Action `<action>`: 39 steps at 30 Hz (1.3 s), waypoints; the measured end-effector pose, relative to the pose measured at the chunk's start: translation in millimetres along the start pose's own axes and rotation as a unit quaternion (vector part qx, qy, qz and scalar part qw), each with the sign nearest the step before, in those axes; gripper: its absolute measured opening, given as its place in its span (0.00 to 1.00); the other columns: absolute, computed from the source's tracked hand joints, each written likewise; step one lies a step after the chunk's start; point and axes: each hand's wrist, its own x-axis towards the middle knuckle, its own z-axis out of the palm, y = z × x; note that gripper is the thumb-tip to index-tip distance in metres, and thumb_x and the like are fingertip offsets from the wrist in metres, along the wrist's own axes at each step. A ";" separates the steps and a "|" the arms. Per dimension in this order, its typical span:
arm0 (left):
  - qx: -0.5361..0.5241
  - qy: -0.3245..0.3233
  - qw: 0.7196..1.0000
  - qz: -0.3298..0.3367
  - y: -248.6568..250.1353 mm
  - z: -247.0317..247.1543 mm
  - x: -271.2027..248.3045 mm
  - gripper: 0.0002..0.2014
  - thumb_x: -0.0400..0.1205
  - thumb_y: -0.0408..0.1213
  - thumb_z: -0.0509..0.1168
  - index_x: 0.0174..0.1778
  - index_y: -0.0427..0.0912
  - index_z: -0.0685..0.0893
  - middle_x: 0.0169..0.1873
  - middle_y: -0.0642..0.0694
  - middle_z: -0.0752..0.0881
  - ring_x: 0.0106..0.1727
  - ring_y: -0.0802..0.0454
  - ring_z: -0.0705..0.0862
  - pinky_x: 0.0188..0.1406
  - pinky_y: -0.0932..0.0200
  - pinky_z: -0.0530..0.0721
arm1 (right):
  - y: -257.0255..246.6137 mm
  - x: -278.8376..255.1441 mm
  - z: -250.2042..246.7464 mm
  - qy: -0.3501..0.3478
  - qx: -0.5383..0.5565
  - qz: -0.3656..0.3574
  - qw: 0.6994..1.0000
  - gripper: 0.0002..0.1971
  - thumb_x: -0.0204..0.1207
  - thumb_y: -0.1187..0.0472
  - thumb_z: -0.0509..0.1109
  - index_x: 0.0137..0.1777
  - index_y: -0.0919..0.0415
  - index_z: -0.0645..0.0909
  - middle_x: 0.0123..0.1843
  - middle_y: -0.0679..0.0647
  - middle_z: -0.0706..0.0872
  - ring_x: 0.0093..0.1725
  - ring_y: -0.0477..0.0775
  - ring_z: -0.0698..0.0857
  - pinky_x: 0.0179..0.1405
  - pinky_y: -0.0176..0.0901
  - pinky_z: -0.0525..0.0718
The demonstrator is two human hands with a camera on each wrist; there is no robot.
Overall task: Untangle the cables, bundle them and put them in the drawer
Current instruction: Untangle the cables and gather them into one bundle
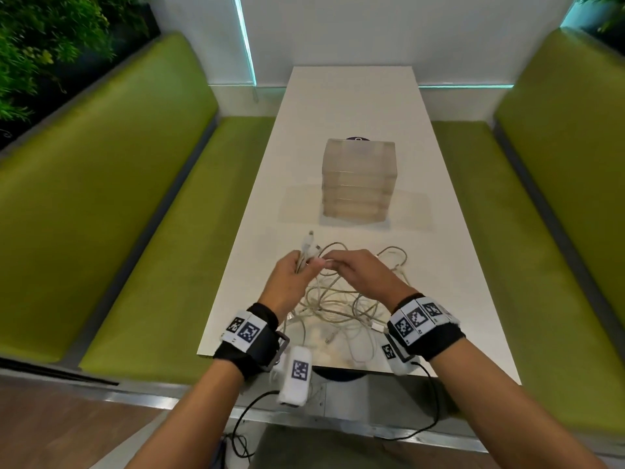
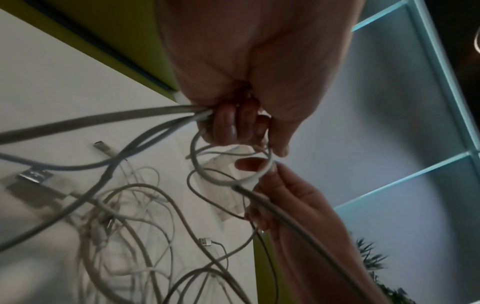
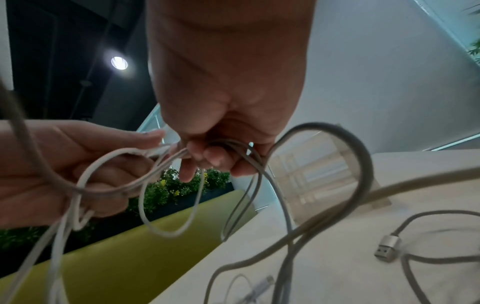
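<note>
Both my left hand (image 1: pixel 291 277) and right hand (image 1: pixel 355 273) grip strands of the cables (image 1: pixel 341 304) heaped at lower centre, before the closed drawer unit (image 1: pixel 358 179); pulling apart now could tighten a knot.

— What's on the table (image 1: pixel 351 103)?

— A tangle of pale cables (image 1: pixel 341 308) near the front edge, some loops reaching toward the right edge. A translucent drawer unit (image 1: pixel 358 179) stands farther back, about mid-table.

— And the hands?

— Both raised just over the tangle, close together. The left hand (image 1: pixel 292 277) grips a few strands with plug ends (image 1: pixel 309 245) poking up past its fingers. The right hand (image 1: pixel 358 275) pinches a strand just beside the left thumb.

— Around it?

— Green benches (image 1: pixel 135 198) on either side.
</note>
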 end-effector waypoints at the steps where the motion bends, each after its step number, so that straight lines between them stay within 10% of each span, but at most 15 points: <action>1: 0.013 -0.015 1.000 0.001 0.3 1.5 -0.3 0.09 0.81 0.43 0.68 0.38 0.45 0.77 0.21 0.59 0.72 0.21 0.64 0.68 0.23 0.65 0.67 | -1.0 0.0 -0.8 0.005 -0.003 -0.001 1.000 0.11 0.84 0.56 0.61 0.54 0.57 0.85 0.43 0.52 0.89 0.41 0.52 0.85 0.43 0.44 0.80; 25: -0.169 0.253 0.952 0.025 7.2 -50.8 3.3 0.13 0.85 0.36 0.60 0.34 0.45 0.70 0.21 0.54 0.65 0.19 0.58 0.61 0.19 0.62 0.63 | 54.5 -1.7 -2.9 0.031 -0.154 0.132 0.979 0.10 0.80 0.54 0.64 0.47 0.59 0.83 0.44 0.55 0.87 0.47 0.57 0.83 0.43 0.49 0.78; 34: 0.045 0.080 0.996 0.015 -9.2 -15.3 8.2 0.14 0.83 0.45 0.65 0.38 0.39 0.76 0.27 0.49 0.72 0.27 0.53 0.67 0.30 0.52 0.68 | 25.1 3.2 5.7 0.101 -0.079 -0.022 0.991 0.10 0.81 0.55 0.67 0.55 0.55 0.87 0.42 0.42 0.82 0.46 0.46 0.74 0.45 0.38 0.68; 39: 0.115 0.022 0.992 0.049 -4.5 3.6 7.3 0.11 0.81 0.43 0.67 0.47 0.37 0.81 0.31 0.53 0.80 0.30 0.58 0.74 0.29 0.66 0.73 | 11.2 9.6 7.7 0.102 -0.020 -0.046 0.994 0.10 0.79 0.56 0.67 0.52 0.59 0.87 0.40 0.45 0.80 0.44 0.50 0.74 0.47 0.41 0.71</action>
